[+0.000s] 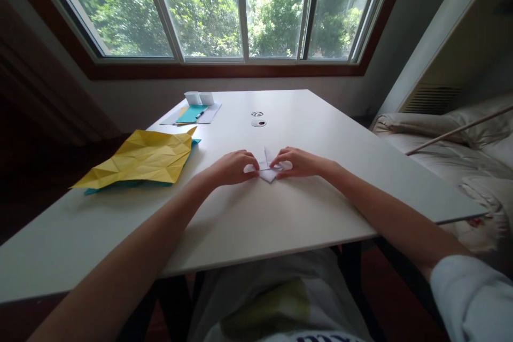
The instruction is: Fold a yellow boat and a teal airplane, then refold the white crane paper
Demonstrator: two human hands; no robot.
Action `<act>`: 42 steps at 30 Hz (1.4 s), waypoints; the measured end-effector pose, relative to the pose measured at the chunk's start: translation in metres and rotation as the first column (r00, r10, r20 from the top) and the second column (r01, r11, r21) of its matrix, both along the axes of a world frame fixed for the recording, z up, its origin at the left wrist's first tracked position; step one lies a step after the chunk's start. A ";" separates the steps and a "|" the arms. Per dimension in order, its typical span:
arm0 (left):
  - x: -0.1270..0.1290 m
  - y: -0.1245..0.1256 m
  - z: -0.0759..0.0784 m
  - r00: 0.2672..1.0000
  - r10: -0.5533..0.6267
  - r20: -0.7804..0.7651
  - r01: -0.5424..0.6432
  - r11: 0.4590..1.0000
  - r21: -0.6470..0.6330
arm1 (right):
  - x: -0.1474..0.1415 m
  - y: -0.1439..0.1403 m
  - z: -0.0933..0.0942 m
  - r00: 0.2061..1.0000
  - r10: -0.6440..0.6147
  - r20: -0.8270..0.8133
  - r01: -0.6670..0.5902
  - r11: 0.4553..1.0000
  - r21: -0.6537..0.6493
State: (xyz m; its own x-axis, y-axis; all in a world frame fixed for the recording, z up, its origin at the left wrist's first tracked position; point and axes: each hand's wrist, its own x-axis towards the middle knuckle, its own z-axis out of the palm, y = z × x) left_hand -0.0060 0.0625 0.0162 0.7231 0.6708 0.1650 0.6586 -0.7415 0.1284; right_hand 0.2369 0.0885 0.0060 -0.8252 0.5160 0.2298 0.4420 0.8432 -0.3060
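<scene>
A white table (256, 224) fills the middle of a room with a wide window (224, 5) behind it, and its near edge runs just above the person's lap, leaving a broad bare strip of tabletop between that edge and the hands. At the centre, the left hand (232, 167) and the right hand (298, 162) press down on either side of a small folded white paper (267, 171), fingertips bent onto its flaps, so both hands are closed down on the paper rather than lifting it; the paper lies flat on the table, well in from every edge. To the left, a creased yellow sheet (142, 159) lies over a teal sheet (120, 186) close to the table's left edge. Farther back sit a teal card (191, 113) on pale paper, two small white blocks (199, 98), and a round cable hole (258, 123). Right of the table lies bedding (449, 149).
</scene>
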 end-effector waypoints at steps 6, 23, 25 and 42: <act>-0.004 -0.001 0.000 0.999 -0.027 0.033 0.027 1.000 -0.008 | -0.001 -0.003 -0.001 1.000 0.018 -0.018 -0.017 0.999 0.045; 0.009 0.005 -0.010 0.963 0.195 0.187 -0.175 0.978 -0.116 | -0.008 0.003 -0.011 0.974 -0.169 -0.150 0.157 0.983 -0.092; 0.011 0.006 -0.011 0.938 0.296 0.183 -0.260 0.945 -0.197 | -0.011 0.005 -0.015 0.957 -0.228 -0.179 0.212 0.972 -0.105; 0.019 0.002 -0.015 0.870 0.472 0.145 -0.452 0.879 -0.151 | -0.019 0.004 -0.018 0.963 -0.252 -0.095 0.256 0.966 0.037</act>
